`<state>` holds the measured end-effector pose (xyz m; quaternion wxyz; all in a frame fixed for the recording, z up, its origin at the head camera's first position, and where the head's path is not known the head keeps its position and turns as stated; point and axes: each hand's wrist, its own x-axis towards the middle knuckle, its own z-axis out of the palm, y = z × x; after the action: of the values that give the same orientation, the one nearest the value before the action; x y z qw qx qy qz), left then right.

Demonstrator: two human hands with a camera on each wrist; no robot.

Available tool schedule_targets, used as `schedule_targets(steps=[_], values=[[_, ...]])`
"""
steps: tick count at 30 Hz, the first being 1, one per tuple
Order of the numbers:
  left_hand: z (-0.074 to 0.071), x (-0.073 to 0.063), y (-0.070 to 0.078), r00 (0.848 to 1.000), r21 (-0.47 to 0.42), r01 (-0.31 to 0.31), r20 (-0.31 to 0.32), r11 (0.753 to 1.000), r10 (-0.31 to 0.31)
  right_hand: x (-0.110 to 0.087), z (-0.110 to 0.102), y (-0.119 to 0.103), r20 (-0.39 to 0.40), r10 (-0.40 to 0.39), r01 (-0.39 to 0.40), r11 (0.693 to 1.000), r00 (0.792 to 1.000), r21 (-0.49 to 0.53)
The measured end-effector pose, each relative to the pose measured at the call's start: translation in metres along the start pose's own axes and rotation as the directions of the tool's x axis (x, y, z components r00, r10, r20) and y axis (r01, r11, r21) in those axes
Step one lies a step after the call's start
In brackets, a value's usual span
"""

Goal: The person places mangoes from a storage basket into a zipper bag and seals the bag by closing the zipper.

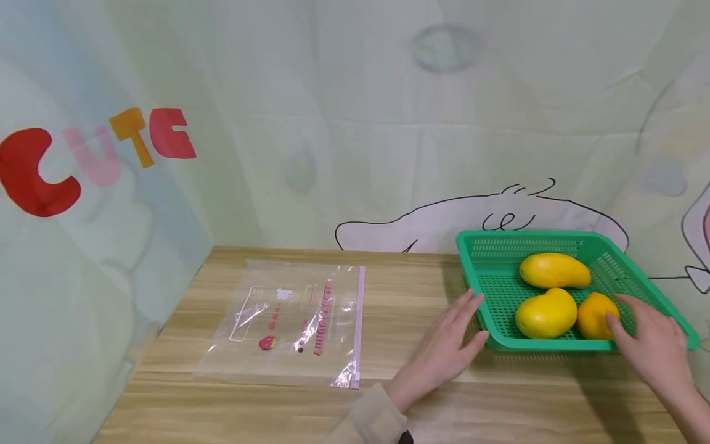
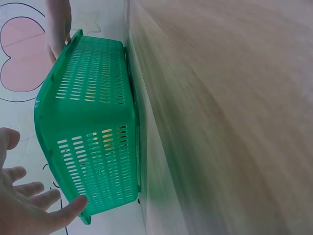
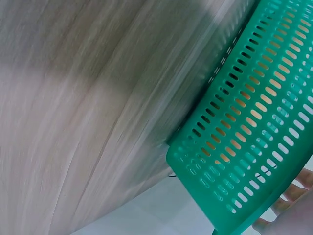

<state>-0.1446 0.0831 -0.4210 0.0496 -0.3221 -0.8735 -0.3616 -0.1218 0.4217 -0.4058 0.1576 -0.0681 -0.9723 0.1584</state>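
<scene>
A green plastic basket (image 1: 499,342) stands on the table's right side. Inside it lie a long yellow mango (image 1: 554,271), a second, rounder mango (image 1: 546,314) and an orange (image 1: 595,316). My right hand (image 1: 654,339) reaches over the front right rim, its thumb and forefinger spread right at the orange's side; its other fingers are partly hidden. Beside the basket's left wall is my left hand (image 1: 444,348), fingers extended and apart, fingertips close to the rim. In the left wrist view that hand (image 2: 29,200) has nothing in its fingers.
A clear zip bag (image 1: 288,327) with printed strawberries and a lilac slider edge lies flat on the left of the wooden table (image 1: 233,410). A printed cloth backdrop (image 1: 333,154) rises behind the table and along its left side.
</scene>
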Motion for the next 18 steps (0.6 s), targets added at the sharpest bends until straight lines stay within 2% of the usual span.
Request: schedule_targets(steps=[9, 14, 18], values=[[0.002, 0.005, 0.001, 1.0, 0.014, -0.013, 0.016, 1.0, 0.013, 0.007, -0.004, 0.01, 0.03, 0.028, -0.029, 0.999, 0.999, 0.019], [0.002, 0.006, 0.001, 0.999, 0.006, 0.001, 0.039, 1.0, -0.002, 0.009, -0.005, 0.016, 0.041, 0.039, -0.042, 0.995, 0.998, 0.087], [0.003, 0.007, 0.0, 0.999, -0.003, 0.006, 0.047, 1.0, -0.006, 0.009, -0.004, 0.023, 0.02, 0.027, -0.029, 0.992, 0.999, 0.122]])
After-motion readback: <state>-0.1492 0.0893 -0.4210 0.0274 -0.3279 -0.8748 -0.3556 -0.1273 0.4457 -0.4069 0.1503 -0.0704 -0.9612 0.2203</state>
